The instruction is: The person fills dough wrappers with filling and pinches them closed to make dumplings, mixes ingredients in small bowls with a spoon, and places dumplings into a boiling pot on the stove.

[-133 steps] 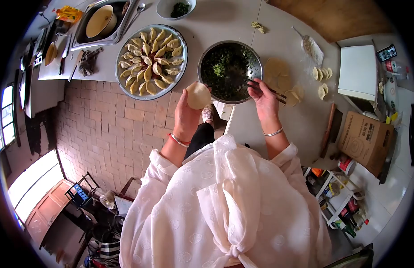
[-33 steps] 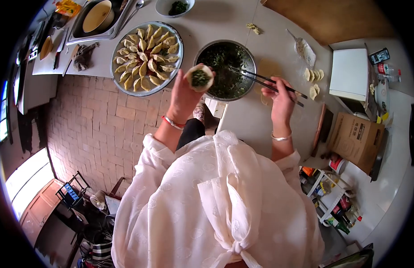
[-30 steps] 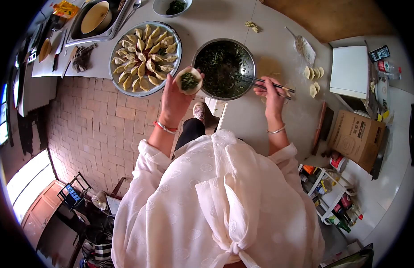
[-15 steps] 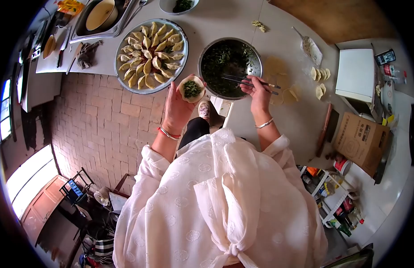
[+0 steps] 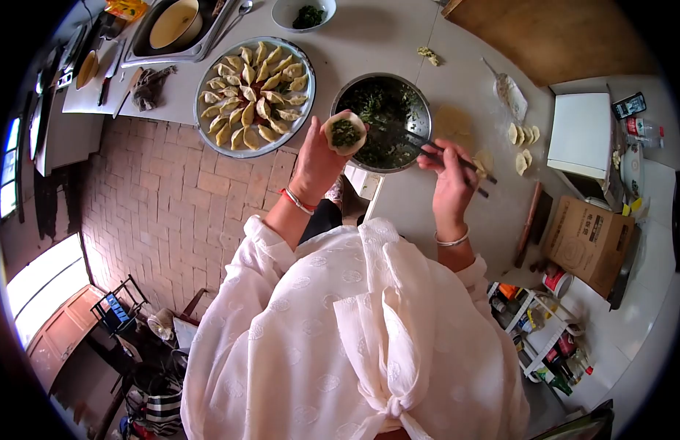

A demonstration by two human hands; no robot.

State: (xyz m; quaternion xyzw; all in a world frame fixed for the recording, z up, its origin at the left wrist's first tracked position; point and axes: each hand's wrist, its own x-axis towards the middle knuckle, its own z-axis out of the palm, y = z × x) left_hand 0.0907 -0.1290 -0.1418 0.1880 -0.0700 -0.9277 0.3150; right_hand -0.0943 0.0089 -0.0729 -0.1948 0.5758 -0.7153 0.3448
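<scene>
My left hand (image 5: 316,160) cups a round dumpling wrapper (image 5: 363,130) with chopped green filling (image 5: 345,133) in its middle. The hand is beside the left edge of a steel bowl (image 5: 421,116) that holds more of this filling. Pinched in my right hand (image 5: 453,180) is a pair of dark chopsticks (image 5: 422,144); their tips point into the right side of the bowl. To the left, a round tray (image 5: 313,86) carries rings of folded dumplings (image 5: 247,114).
Flat wrappers (image 5: 454,121) lie right of the bowl. Small dough pieces (image 5: 522,135), a floury scoop (image 5: 510,99) and a rolling pin (image 5: 529,220) are farther right. A white bowl (image 5: 282,15) of greens stands at the back. A cloth (image 5: 151,88) lies at left.
My right hand and the chopsticks have moved right, away from the wrapper. My left hand has shifted slightly right and up with the filled wrapper, whose edge now looks more cupped.
</scene>
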